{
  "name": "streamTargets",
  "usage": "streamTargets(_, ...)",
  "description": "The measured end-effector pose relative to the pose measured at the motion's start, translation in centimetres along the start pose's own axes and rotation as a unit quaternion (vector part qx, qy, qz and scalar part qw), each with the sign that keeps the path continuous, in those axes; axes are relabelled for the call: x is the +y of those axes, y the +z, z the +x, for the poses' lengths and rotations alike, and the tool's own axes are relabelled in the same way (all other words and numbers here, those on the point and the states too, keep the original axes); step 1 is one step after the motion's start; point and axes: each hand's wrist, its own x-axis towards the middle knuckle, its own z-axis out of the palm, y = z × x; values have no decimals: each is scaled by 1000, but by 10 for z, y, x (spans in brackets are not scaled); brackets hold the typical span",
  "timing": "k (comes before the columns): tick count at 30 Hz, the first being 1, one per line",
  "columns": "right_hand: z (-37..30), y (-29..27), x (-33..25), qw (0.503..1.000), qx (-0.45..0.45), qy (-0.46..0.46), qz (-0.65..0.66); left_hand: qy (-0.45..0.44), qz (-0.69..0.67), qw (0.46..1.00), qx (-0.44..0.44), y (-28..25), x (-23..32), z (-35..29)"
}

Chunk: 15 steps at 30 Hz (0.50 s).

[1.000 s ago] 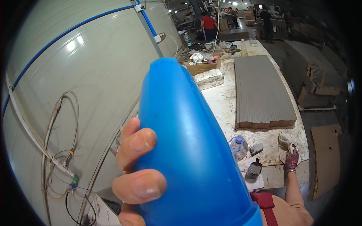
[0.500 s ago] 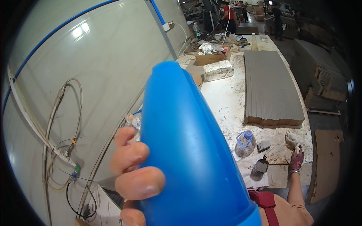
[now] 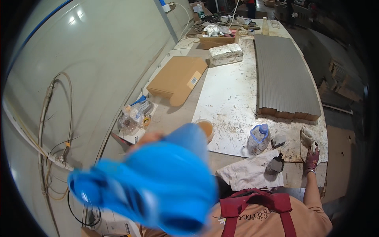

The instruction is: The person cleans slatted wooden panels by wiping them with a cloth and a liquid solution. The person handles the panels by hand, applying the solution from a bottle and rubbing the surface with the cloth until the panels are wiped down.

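A blue drinking bottle is close in front of me, tilted and smeared by motion, its top end with a loose cap toward me. My left hand grips it from behind; only a blurred part of the fingers shows past the bottle. Down at the right edge of the table, my right hand, in a dark red glove, holds a dirty whitish rag. Beside it are a clear jug with a purple cap, a small grey block and a dark cup on a white cloth.
A long stack of grey boards lies on the stained white table. Left of it are a cardboard box, a wrapped white block and a round tub. Plastic bags lie by the wall. Hoses hang at left.
The blue bottle has come down and turned, so its top end now shows and the box and tub are uncovered. My right hand stays on the rag. The view has tipped downward.
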Motion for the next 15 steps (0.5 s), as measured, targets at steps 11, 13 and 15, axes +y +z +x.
streamTargets(11,4,-27,2,998,31,-50,-35,-259,239,881,315,-86,-263,-82)
streamTargets(13,4,-28,1,1000,13,-6,-3,-245,246,867,358,-76,-282,-83)
streamTargets(15,6,-27,7,1000,11,-11,-7,-254,244,860,369,-78,-304,-103)
